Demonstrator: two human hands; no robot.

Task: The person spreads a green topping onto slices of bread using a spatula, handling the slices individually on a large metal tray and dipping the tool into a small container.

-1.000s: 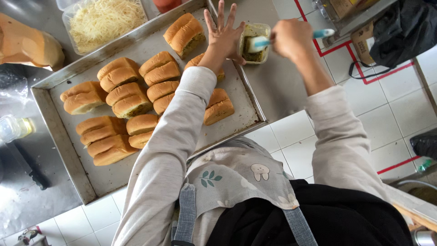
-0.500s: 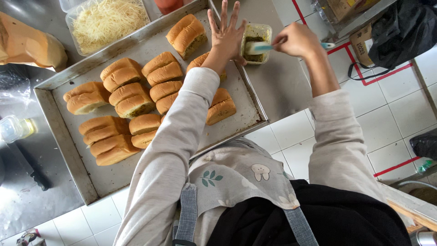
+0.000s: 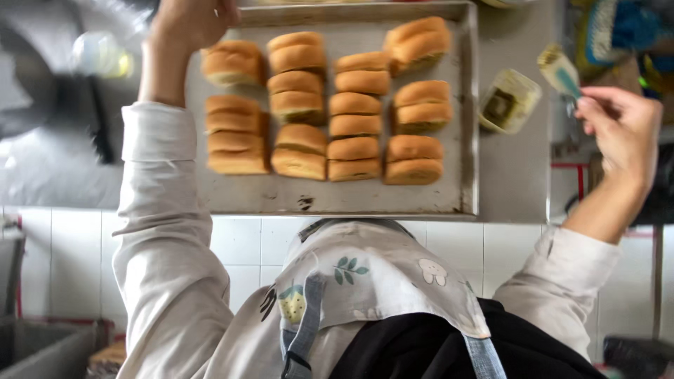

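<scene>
A metal baking tray (image 3: pixel 463 203) holds several golden filled buns (image 3: pixel 354 126) in rows. My left hand (image 3: pixel 186 21) reaches to the tray's far left corner, fingers curled over the rim beside a bun (image 3: pixel 232 62). My right hand (image 3: pixel 618 130) is raised to the right of the tray and pinches a small brush with a teal handle (image 3: pixel 560 70), its head smeared with spread. A small square tub of dark greenish spread (image 3: pixel 509 100) stands just right of the tray, below the brush. Motion blur softens the far edge.
The tray lies on a steel counter (image 3: pixel 516 168) with a white tiled front (image 3: pixel 246 245). A blurred clear bottle (image 3: pixel 102 56) and a dark tool (image 3: pixel 98 123) lie left of the tray. A grey bin (image 3: pixel 42 347) sits at the bottom left.
My left hand went from flat over the middle buns to the tray's far left corner. The tray now lies square in view. My right hand lifted the brush out of the tub.
</scene>
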